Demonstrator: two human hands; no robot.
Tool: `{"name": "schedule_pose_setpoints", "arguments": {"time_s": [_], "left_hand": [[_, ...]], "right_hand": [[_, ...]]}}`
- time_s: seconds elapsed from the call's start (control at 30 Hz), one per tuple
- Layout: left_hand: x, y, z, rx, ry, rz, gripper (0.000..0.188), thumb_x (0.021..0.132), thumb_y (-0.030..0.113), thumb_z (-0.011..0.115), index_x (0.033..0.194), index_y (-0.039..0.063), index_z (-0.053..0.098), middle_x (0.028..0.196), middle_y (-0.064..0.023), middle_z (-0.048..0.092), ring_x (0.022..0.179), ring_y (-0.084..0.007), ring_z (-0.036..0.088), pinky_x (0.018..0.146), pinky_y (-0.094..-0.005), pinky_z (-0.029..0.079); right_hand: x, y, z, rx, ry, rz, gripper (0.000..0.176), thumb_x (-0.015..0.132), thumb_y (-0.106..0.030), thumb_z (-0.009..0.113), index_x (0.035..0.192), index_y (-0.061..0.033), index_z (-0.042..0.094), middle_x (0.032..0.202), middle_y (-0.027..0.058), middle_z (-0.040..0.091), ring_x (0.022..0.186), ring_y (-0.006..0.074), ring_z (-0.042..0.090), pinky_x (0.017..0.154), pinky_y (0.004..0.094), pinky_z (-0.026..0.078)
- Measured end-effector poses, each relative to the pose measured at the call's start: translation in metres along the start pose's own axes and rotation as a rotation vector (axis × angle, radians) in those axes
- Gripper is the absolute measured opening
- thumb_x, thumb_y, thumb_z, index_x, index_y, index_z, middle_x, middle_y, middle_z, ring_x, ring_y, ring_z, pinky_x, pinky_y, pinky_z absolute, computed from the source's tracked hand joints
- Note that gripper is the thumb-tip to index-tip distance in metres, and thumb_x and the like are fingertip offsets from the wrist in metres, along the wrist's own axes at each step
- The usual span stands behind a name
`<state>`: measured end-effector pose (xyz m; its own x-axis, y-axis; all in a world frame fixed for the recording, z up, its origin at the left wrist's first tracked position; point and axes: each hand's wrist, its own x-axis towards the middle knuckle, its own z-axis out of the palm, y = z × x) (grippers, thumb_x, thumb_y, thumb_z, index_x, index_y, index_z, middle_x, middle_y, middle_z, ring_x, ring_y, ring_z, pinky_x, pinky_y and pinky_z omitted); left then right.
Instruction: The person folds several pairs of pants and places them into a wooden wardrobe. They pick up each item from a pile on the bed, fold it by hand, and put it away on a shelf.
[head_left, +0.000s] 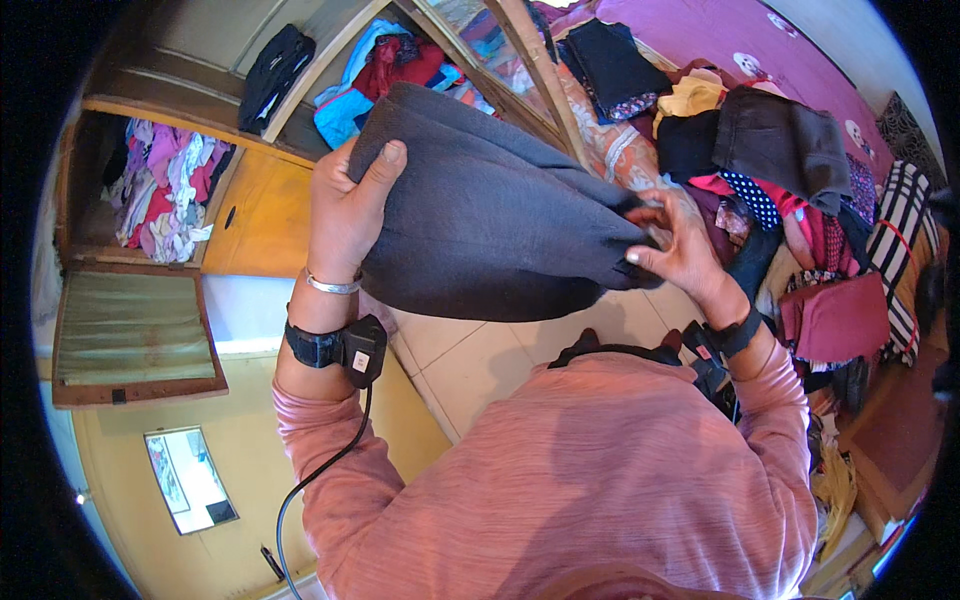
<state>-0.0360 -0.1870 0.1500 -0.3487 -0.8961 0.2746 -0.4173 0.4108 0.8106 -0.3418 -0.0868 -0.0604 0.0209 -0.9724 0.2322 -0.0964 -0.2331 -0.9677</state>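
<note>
A folded dark grey cloth garment (480, 225) spans the space in front of my chest, above the tiled floor. Its left edge is pinched by my left hand (352, 202), thumb on the near face and the other fingers hidden behind the fabric. At the opposite end, my right hand (679, 244) has its thumb and fingers curled about the gathered, narrower part of the cloth. The fingers there are partly blurred. A silver bangle and a black strap with a small device are on my left wrist; another black strap circles the right one.
An open wooden cupboard (277, 154) at the left holds a heap of mixed clothes (169, 191), a black folded garment (276, 71) and blue and red clothes (397, 71). Piled clothes (780, 150) lie on a bed at the right. A cupboard door (135, 330) hangs open at lower left.
</note>
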Motion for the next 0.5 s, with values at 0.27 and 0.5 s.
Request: {"name": "schedule_pose_setpoints", "arguments": {"time_s": [0.27, 0.5], "left_hand": [[0.003, 0.02, 0.031, 0.205, -0.069, 0.126, 0.032, 0.088, 0.033, 0.069, 0.088, 0.001, 0.067, 0.07, -0.0008, 0.062, 0.066, -0.0077, 0.054, 0.06, -0.0238, 0.044], [0.005, 0.007, 0.017, 0.302, -0.049, 0.143, 0.034, 0.086, 0.033, 0.07, 0.096, 0.001, 0.069, 0.074, -0.0051, 0.066, 0.068, -0.0097, 0.059, 0.062, -0.0259, 0.047]], "right_hand": [[0.069, -0.037, 0.044, 0.165, -0.071, -0.148, 0.027, 0.088, -0.019, 0.068, 0.106, -0.0025, 0.056, 0.093, 0.0076, 0.059, 0.092, 0.0149, 0.055, 0.084, 0.031, 0.046], [0.066, -0.048, 0.043, 0.159, -0.142, -0.137, 0.027, 0.077, -0.011, 0.077, 0.092, -0.0028, 0.056, 0.086, 0.0036, 0.057, 0.08, 0.012, 0.055, 0.073, 0.0285, 0.046]]}}
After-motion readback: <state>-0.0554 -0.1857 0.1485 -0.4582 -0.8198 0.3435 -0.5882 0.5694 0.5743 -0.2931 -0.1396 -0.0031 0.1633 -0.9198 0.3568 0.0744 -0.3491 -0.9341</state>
